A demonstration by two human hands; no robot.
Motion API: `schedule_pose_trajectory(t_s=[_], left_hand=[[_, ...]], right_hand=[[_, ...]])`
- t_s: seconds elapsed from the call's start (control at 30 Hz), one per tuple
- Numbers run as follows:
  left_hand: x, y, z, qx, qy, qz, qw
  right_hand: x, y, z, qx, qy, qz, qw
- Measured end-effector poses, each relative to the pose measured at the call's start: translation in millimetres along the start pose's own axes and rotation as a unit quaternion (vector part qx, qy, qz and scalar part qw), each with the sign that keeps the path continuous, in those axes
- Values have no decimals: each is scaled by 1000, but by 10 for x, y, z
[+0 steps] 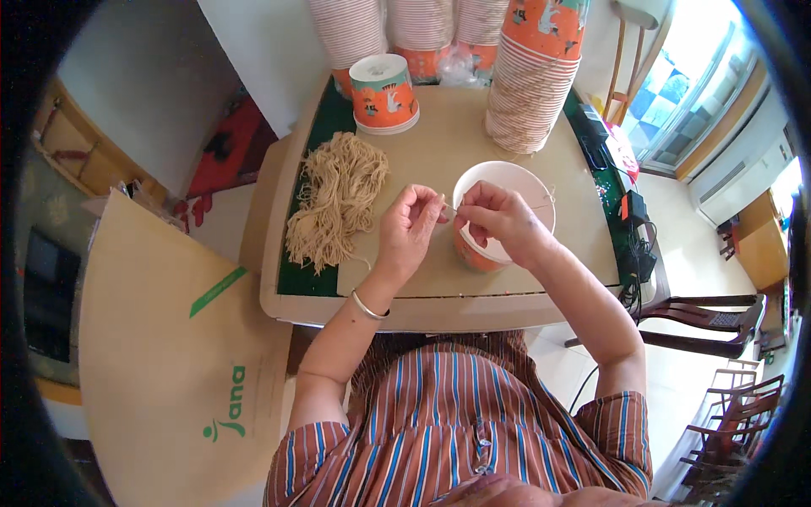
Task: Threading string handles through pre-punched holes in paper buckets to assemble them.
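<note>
Midway, seemingly: both grips, left hand (407,230) and right hand (498,216), pinched on string (451,207) at cup (500,215); strings (336,199) at nine o'clock, stacks (534,76) at twelve, unstrung.

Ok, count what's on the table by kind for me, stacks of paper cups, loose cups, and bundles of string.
Stacks of paper cups: 4, the tallest at the right
Single orange paper cups: 2, one upright at the back, one at the hands
Bundles of tan string: 1
Total: 7
</note>
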State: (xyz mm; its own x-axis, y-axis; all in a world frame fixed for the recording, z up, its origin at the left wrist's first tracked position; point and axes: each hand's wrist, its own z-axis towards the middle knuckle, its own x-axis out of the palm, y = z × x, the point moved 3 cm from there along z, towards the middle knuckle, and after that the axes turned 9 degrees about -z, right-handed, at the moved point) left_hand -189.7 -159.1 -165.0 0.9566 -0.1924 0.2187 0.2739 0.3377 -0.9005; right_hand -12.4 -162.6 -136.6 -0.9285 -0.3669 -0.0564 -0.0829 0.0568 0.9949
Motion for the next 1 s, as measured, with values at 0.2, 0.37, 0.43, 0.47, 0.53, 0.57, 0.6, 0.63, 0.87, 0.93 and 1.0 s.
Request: schedule_pose_trajectory(t_s=[0.2,0.37,0.43,0.47,0.53,0.57,0.6,0.63,0.87,0.93,1.0], left_hand=[[29,-100,-79,36,-6,29,999],[34,-124,-232,124,-19,116,985],[62,-175,-286,159,-26,163,973],[90,-225,-308,173,-21,187,967],[125,-258,-333,186,-17,209,960],[140,-269,-347,207,-10,238,949],[157,-277,-366,227,-4,266,937],[156,-248,-389,193,-1,251,949],[190,-224,-418,186,3,300,935],[177,-213,-417,188,7,310,932],[129,-200,-413,176,9,291,940]], right_hand=[[-28,-51,22,6,-1,31,1000],[-14,-59,24,20,-3,66,998],[-12,-59,21,25,-12,68,997],[-13,-50,15,25,-10,65,997],[-17,-48,7,26,-9,61,998],[-13,-52,9,24,-9,70,997],[-10,-56,12,23,-9,78,997],[-7,-60,16,23,-8,78,997],[19,-58,10,2,-3,44,999],[26,-66,17,-4,0,41,999],[21,-43,10,-24,-4,12,1000]])
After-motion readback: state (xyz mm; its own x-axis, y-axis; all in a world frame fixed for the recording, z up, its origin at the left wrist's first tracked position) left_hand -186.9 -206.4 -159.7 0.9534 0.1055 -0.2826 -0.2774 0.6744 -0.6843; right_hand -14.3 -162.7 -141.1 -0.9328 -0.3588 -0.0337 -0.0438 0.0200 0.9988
